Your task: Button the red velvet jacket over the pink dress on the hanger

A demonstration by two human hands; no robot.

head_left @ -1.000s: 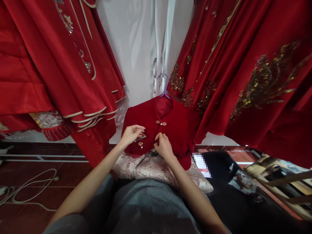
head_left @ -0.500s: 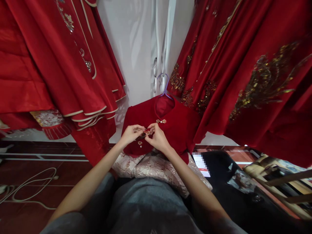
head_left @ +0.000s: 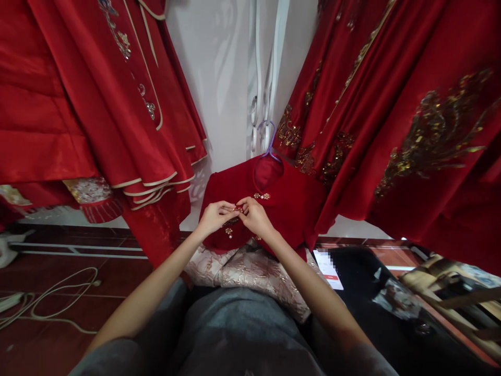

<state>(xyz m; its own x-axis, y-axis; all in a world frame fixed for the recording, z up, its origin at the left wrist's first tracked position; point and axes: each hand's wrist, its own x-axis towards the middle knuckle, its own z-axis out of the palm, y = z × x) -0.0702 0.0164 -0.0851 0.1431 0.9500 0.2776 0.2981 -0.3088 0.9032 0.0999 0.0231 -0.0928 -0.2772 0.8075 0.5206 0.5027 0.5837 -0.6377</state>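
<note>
A dark red velvet top (head_left: 293,209) hangs before me on a purple hanger (head_left: 269,147), its collar facing up. My left hand (head_left: 216,217) and my right hand (head_left: 255,216) meet at its front, fingertips pinched together. Between them is a small gold jewelled clasp (head_left: 239,210), mostly covered by the fingers. Both hands are closed on it. Another beaded clasp (head_left: 262,196) sits just below the collar, and a beaded ornament with a drop (head_left: 229,233) shows under my left hand.
Pale brocade cloth (head_left: 250,269) lies across my lap beneath the top. Red garments (head_left: 148,141) hang at left, and gold-embroidered ones (head_left: 368,115) at right. A black surface (head_left: 364,292) at right holds a lit phone (head_left: 327,269) and a plastic bag (head_left: 395,297). White cable (head_left: 58,316) lies on the floor.
The view has shifted slightly, so everything sits a little further right. The fingers of both hands have drawn closer together and now cover more of the clasp.
</note>
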